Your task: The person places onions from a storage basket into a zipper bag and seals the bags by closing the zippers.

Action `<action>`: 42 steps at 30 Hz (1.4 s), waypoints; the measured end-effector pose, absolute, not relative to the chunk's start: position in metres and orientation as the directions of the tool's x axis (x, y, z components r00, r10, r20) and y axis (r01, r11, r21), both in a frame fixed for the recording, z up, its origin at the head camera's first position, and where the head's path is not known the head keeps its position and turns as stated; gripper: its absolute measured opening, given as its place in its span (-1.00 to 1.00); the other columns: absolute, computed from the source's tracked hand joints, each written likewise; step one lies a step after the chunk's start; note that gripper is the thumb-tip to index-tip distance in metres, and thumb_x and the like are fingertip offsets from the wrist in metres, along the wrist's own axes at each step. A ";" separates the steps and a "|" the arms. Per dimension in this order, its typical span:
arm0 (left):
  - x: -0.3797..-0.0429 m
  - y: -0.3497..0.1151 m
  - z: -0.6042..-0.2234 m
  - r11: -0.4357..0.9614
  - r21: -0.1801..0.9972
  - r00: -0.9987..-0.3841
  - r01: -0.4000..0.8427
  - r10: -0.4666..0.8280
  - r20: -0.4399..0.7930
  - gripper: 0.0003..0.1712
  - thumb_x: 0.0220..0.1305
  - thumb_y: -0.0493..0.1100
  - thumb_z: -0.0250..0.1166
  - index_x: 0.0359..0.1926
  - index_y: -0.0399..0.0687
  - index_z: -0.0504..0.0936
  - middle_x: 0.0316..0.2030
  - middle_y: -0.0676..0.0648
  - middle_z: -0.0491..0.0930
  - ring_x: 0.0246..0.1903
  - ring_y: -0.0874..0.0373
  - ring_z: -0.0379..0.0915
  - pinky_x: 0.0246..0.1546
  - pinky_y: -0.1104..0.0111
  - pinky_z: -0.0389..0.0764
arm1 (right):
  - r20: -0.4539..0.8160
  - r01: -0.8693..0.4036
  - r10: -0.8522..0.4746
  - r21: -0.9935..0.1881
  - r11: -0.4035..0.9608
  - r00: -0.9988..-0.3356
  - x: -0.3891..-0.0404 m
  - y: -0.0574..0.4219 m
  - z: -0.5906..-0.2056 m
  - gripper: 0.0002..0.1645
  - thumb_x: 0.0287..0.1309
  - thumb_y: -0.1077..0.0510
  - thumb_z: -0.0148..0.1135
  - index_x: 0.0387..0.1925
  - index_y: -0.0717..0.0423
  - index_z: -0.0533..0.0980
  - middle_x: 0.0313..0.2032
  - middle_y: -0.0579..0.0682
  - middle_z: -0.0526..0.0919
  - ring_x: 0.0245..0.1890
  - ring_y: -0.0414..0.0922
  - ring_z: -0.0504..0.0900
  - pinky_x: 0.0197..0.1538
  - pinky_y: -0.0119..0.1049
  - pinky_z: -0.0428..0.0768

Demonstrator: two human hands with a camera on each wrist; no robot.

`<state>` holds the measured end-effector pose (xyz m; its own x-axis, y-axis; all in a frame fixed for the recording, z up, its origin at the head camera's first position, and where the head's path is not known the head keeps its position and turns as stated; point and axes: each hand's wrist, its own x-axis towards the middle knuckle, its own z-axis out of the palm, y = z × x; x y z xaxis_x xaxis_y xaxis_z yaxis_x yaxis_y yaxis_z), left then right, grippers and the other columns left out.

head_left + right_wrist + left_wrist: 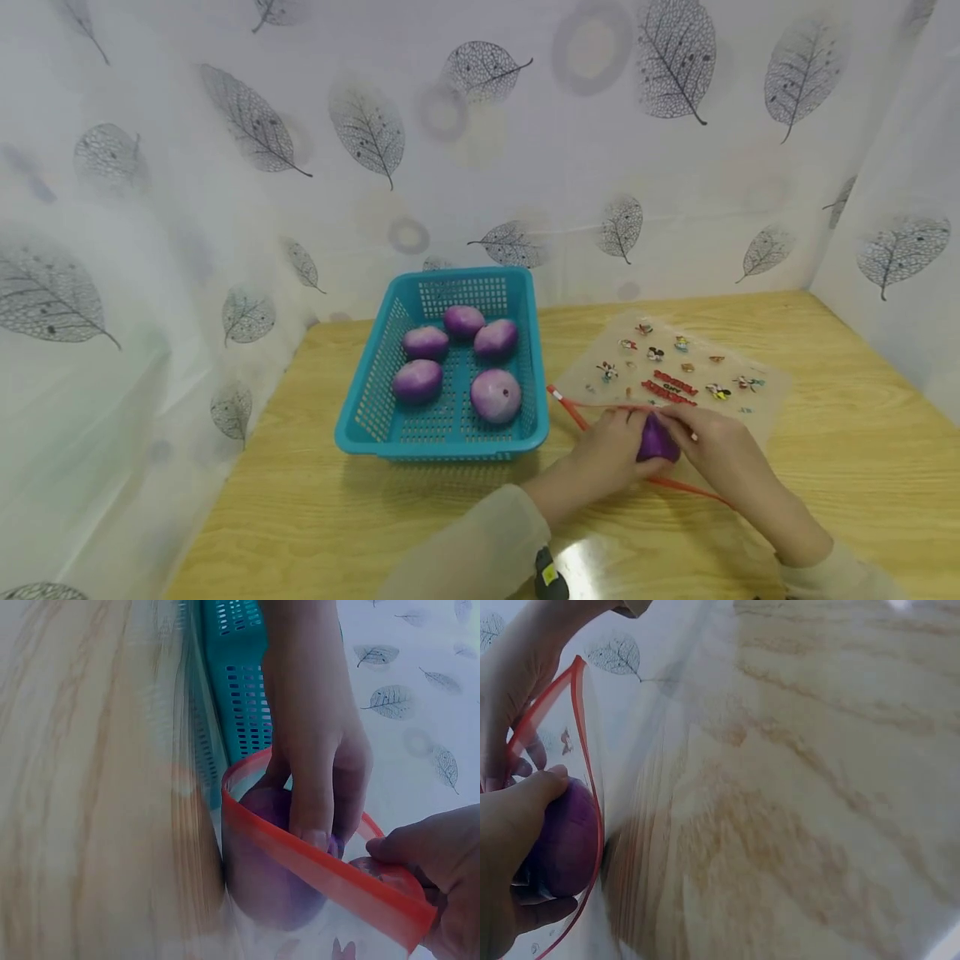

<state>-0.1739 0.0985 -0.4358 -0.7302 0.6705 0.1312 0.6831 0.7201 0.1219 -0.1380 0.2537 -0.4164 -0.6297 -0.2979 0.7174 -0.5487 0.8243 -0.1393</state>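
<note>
A clear zip bag (pixel 705 354) with an orange-red closure and small cartoon prints lies on the table. Inside its opening, my left hand (pixel 609 450) grips a smooth, rounded purple fruit (pixel 657 440); its exact kind cannot be told. In the right wrist view, the fingers of the left hand (pixel 319 742) reach down past the orange-red rim onto the fruit (pixel 274 892). My right hand (pixel 723 454) pinches the bag's edge, and its thumb shows at the rim (pixel 337 881) in the right wrist view.
A teal plastic basket (pixel 442 450) stands left of the bag. Several purple-and-white fruits (pixel 495 396) lie spread inside it. The wooden table (pixel 277 475) meets a white leaf-print curtain (pixel 480 167) at the back. A small black object (pixel 551 579) sits by the left sleeve.
</note>
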 end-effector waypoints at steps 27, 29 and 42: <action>-0.187 0.126 -0.453 0.722 0.223 -0.753 0.655 0.601 0.269 -0.71 0.34 0.05 0.14 -0.07 0.05 0.64 -0.31 0.13 0.67 -0.28 0.34 0.59 -0.36 0.59 0.53 | 0.786 -0.581 -0.298 -0.094 0.809 -0.542 -0.138 0.246 -0.416 -0.30 0.41 -0.18 -0.24 -0.36 0.26 0.64 -0.46 0.05 0.69 -0.52 -0.07 0.64 -0.49 -0.28 0.56; -0.186 0.127 -0.454 0.741 0.158 -0.749 0.652 0.596 0.289 -0.73 0.36 0.07 0.12 -0.14 0.11 0.68 -0.38 0.17 0.67 -0.35 0.36 0.59 -0.44 0.57 0.52 | 0.792 -0.586 -0.301 -0.088 0.805 -0.531 -0.139 0.245 -0.418 -0.30 0.40 -0.18 -0.23 -0.35 0.26 0.64 -0.46 0.04 0.69 -0.53 -0.07 0.63 -0.49 -0.30 0.55; -0.178 0.123 -0.452 0.782 -0.062 -0.720 0.620 0.599 0.351 -0.77 0.29 0.15 0.16 -0.34 0.27 0.69 -0.52 0.24 0.60 -0.44 0.35 0.54 -0.51 0.55 0.47 | 0.801 -0.575 -0.293 -0.077 0.815 -0.522 -0.139 0.249 -0.419 -0.30 0.40 -0.18 -0.23 -0.39 0.27 0.64 -0.49 0.06 0.68 -0.56 -0.08 0.62 -0.52 -0.32 0.56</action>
